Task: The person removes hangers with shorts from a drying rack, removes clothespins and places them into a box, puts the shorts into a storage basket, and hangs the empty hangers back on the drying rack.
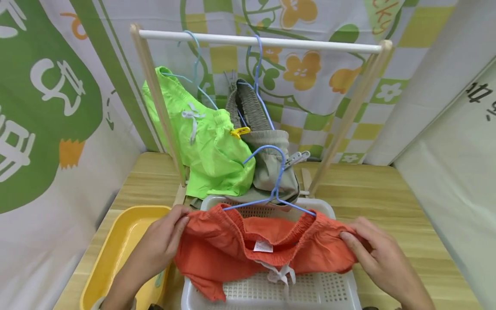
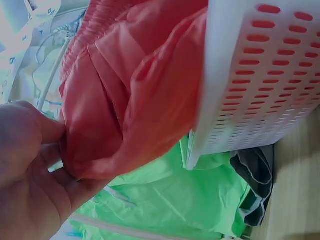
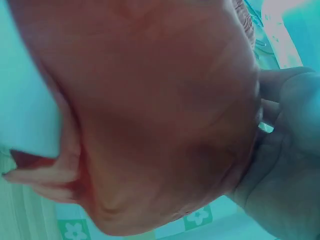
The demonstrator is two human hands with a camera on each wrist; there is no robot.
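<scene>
Orange-red shorts with a white drawstring and an elastic waist are stretched sideways over a white perforated basket. A blue hanger sits inside their waistband, its hook pointing up and away. At the left side of the shorts, my left hand pinches the fabric between thumb and fingers. My right hand pinches the opposite side the same way. In the left wrist view the left hand grips the edge of the cloth beside the basket wall. The right wrist view shows the right hand at the cloth's edge.
Behind the basket stands a rack with a white rail and wooden legs. Lime-green shorts with a yellow clip and grey-khaki shorts with a grey clip hang there. A yellow tray lies left.
</scene>
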